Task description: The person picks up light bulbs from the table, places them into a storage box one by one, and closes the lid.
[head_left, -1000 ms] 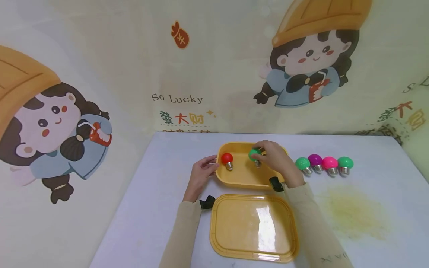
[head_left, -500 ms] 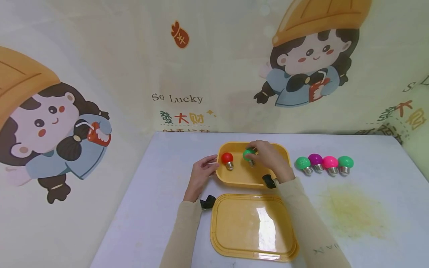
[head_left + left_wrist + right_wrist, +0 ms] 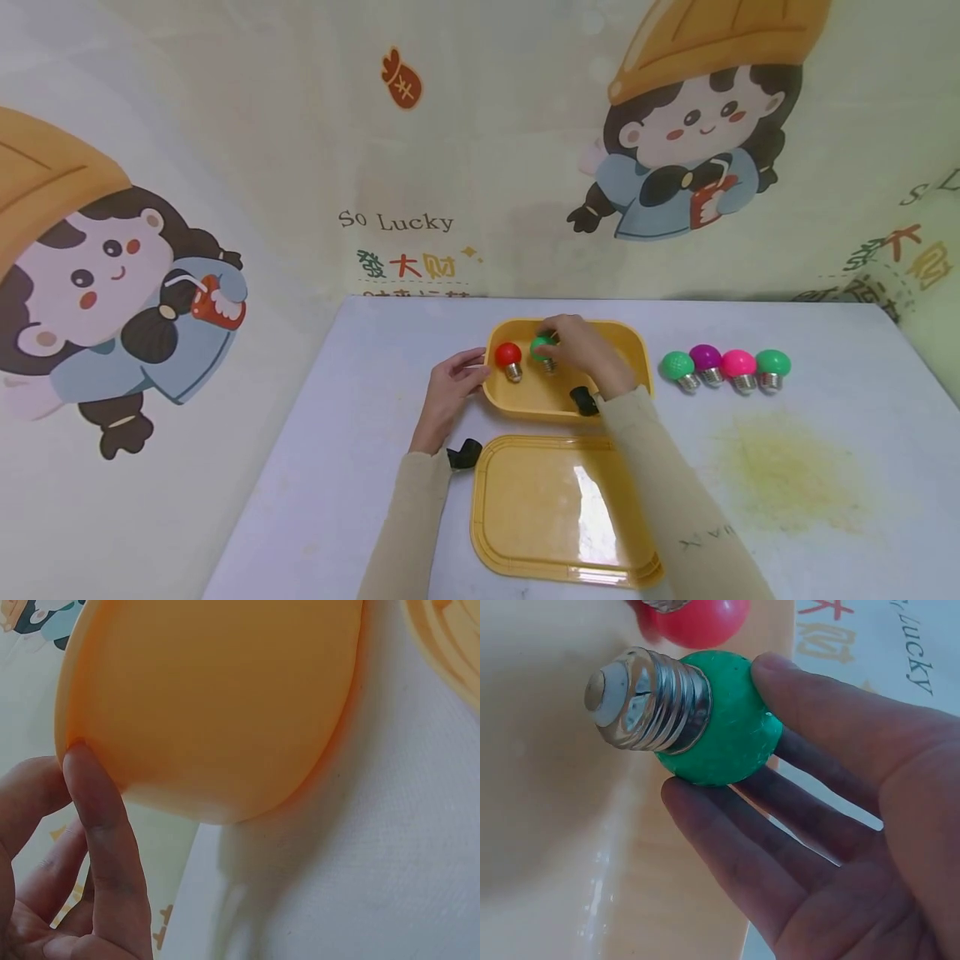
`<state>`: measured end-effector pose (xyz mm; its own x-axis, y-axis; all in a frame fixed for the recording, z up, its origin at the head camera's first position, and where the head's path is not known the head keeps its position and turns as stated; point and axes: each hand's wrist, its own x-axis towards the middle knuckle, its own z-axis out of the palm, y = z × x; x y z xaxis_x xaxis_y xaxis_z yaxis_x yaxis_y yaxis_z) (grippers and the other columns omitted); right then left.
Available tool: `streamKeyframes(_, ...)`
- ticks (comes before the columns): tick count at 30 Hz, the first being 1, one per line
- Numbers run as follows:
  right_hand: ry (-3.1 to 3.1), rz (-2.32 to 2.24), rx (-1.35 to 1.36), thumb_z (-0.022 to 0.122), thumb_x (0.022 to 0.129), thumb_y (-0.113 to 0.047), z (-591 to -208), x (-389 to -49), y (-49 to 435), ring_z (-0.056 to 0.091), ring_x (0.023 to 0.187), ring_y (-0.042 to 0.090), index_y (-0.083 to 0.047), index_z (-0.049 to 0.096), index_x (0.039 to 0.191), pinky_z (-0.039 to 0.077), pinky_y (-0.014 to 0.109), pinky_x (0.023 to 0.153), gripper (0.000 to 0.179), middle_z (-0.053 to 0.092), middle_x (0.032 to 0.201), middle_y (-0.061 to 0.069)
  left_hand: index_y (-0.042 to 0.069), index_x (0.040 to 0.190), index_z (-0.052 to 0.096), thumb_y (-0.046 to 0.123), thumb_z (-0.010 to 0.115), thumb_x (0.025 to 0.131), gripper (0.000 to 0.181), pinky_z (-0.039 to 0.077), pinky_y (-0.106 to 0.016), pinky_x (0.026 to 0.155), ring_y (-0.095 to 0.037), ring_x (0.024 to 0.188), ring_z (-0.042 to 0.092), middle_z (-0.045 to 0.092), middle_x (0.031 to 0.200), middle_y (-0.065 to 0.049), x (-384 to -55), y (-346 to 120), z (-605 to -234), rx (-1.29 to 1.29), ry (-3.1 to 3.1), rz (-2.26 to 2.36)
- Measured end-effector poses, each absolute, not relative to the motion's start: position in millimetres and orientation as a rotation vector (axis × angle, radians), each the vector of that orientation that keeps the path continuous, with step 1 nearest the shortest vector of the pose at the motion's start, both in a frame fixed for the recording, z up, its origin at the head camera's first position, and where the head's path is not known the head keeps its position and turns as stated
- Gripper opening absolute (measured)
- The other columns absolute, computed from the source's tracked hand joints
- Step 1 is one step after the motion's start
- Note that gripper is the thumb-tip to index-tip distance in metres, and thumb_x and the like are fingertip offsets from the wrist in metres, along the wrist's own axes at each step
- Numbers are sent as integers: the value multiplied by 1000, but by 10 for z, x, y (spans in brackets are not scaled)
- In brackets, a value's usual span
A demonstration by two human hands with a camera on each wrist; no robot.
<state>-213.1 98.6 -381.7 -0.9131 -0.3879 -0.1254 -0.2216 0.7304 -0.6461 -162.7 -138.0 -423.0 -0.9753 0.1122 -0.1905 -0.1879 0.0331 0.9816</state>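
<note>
My right hand (image 3: 581,346) grips a green light bulb (image 3: 724,724) by its round head, between thumb and fingers. The bulb's silver screw base points down toward the floor of the yellow plastic box (image 3: 592,404) in the head view. Just left of it, inside the box, a red light bulb (image 3: 507,354) rests with its base toward me. My left hand (image 3: 453,379) touches the box's left end with fingertips at the rim. In the left wrist view, its thumb (image 3: 101,802) lies along the yellow wall, fingers fairly straight.
Right of the box, a textured green bulb (image 3: 678,365), a purple bulb (image 3: 706,357), a pink bulb (image 3: 738,363) and a smooth green bulb (image 3: 773,363) lie in a row. A flat yellow lid (image 3: 532,508) lies nearer me, partly under my right sleeve (image 3: 675,492).
My right hand has carried the green bulb leftward over the box, closer to the red bulb. The left hand stays at the box's end.
</note>
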Motion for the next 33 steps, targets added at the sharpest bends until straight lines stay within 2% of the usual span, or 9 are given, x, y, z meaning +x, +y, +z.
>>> streamKeyframes(5,2686,-959,-520,71,93,-16,-3846,-2163,960,59,93,27,0,68,117,53,41,94,29,68,107,12,1,134,60,5,68,93,42,57,-22,74,-36,113,62,59,131,-23,-1694,-1396,-4407,-70,2080,2071)
streamKeyframes(12,2680,-941,-548,70,93,-14,-3896,-2207,929,60,95,28,1,68,117,52,42,96,28,69,108,14,6,131,63,11,71,92,40,57,-23,75,-23,104,66,63,128,-17,-1708,-1382,-4477,-79,2119,2092)
streamKeyframes(21,2669,-914,-566,70,93,-15,-3957,-2239,907,60,94,27,0,69,114,52,43,95,26,69,108,14,6,130,64,11,71,92,40,57,-23,75,-34,109,64,63,128,-19,-1701,-1390,-4488,-66,2119,2101)
streamKeyframes(33,2660,-918,-589,67,95,-16,-3971,-2243,910,58,98,29,0,67,115,49,45,100,25,68,112,15,8,127,66,11,71,92,36,58,-24,74,-27,101,66,65,123,-15,-1695,-1367,-4476,-75,2142,2092)
